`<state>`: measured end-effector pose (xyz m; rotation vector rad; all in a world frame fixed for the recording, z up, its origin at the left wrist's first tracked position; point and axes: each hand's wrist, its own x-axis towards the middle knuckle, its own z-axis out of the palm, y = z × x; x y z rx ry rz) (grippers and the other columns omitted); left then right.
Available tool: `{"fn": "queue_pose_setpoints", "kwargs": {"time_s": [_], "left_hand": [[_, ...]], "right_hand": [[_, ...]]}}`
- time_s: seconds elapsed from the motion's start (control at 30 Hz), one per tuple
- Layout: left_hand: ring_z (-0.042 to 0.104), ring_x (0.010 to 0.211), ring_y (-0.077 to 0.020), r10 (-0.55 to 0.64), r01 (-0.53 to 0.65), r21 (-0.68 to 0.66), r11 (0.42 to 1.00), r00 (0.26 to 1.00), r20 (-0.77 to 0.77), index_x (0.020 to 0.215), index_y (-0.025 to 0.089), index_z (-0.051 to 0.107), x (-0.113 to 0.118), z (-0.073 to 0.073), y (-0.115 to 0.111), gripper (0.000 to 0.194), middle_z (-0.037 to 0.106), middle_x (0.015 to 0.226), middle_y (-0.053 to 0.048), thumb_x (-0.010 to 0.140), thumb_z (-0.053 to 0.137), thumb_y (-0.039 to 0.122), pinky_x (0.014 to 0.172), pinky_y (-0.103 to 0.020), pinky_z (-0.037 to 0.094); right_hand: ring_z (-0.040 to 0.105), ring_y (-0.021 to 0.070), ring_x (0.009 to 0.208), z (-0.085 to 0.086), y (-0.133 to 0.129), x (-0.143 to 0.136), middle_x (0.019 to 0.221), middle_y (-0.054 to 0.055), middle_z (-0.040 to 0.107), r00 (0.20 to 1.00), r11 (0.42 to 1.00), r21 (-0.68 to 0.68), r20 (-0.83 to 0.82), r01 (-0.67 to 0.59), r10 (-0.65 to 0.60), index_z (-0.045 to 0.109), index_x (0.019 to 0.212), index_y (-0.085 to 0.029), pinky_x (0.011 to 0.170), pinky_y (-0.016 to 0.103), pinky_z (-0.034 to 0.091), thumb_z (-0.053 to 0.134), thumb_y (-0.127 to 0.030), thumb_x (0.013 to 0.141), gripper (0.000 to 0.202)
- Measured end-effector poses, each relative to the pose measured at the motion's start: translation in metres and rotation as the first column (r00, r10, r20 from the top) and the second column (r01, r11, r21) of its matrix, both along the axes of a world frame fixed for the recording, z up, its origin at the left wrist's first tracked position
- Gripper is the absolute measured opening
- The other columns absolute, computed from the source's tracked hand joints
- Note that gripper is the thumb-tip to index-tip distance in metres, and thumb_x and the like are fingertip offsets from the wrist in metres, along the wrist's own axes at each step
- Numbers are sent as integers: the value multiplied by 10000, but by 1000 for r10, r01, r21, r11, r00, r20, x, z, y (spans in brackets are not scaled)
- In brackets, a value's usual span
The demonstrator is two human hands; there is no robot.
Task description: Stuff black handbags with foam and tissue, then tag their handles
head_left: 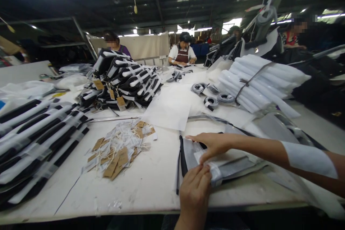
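Note:
A flat grey and black fabric piece (237,167) lies near the front edge of the table, with a clear plastic strip (215,173) across it. My left hand (195,187) is at the strip, its fingers bent and pressed together on the plastic. Over the same piece reaches my right hand (215,145), thumb and fingers spread around a fold of clear plastic; its fingertips touch the piece near its left end. The fingertips of both hands nearly meet.
Brown and white tags (118,154) lie heaped at centre left. Wrapped black-and-white bundles (35,151) are stacked left and behind (129,79). Rolled grey straps (211,102) and a tied white bundle (258,79) sit at right. People work beyond the table (151,190).

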<state>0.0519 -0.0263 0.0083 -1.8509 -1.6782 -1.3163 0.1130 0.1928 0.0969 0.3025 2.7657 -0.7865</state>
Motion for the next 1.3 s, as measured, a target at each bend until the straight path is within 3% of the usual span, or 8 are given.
{"fn": "queue_pose_setpoints", "kwargs": {"time_s": [0.33,0.57,0.77,0.93,1.07,1.17,1.23,1.3], "left_hand": [[705,1064,-197,21,-21,-6,1000,1000,-13,1045,183,664,1,0,0,263,763,1087,-60,903,490,47,910,-318,588],[712,1046,-197,32,-32,12,999,999,2,1050,200,654,2,-2,1,284,765,1079,-50,903,463,49,883,-315,603],[701,1079,-211,21,-21,6,1000,997,-68,1081,210,648,-3,-10,-1,284,759,1095,-65,898,482,70,900,-331,604],[684,1113,-202,-25,24,-5,1000,996,-85,1112,197,656,-6,-4,-3,351,744,1146,-68,878,452,31,930,-332,591],[666,1151,-233,-217,227,-112,967,972,88,1106,228,695,-19,7,-12,271,723,1200,-80,905,520,178,954,-353,575],[673,1133,-256,-113,229,-187,955,867,485,1035,251,741,-41,19,-12,234,730,1184,-87,923,576,372,1005,-359,530],[594,1252,-284,85,149,-268,952,713,696,1087,236,737,-56,27,-3,302,673,1298,-95,900,615,440,1082,-391,460],[500,1350,-285,245,150,-351,924,472,847,1227,221,679,-65,34,12,424,591,1408,-100,852,684,420,1138,-400,385]], "right_hand": [[634,258,995,-18,21,-26,1130,93,681,979,955,-244,157,167,-131,495,1457,-154,870,315,475,848,-552,553,1048],[620,174,787,-34,28,-32,847,30,704,980,920,-338,105,197,-171,641,1307,-132,709,251,468,760,-509,672,748],[627,189,739,-40,17,-33,788,44,726,961,952,-164,-64,257,-270,766,1039,-131,685,265,464,604,-383,853,352],[682,240,934,-18,0,-12,997,91,764,923,950,5,-236,313,-303,757,1054,-161,851,313,489,578,-314,881,293],[565,289,1237,15,-1,50,1291,122,663,856,896,122,-377,426,-355,689,1222,-176,1088,394,376,573,-368,901,391],[532,337,1277,25,7,106,1328,174,628,765,744,232,-361,627,-533,632,1311,-148,1102,470,364,512,-392,933,465],[562,398,1237,21,14,136,1309,210,633,690,630,282,-284,723,-666,595,1361,-130,1041,547,413,513,-461,923,555],[599,442,1183,12,20,156,1291,226,643,641,586,271,-207,764,-739,573,1390,-120,978,598,452,509,-541,904,646]]}}
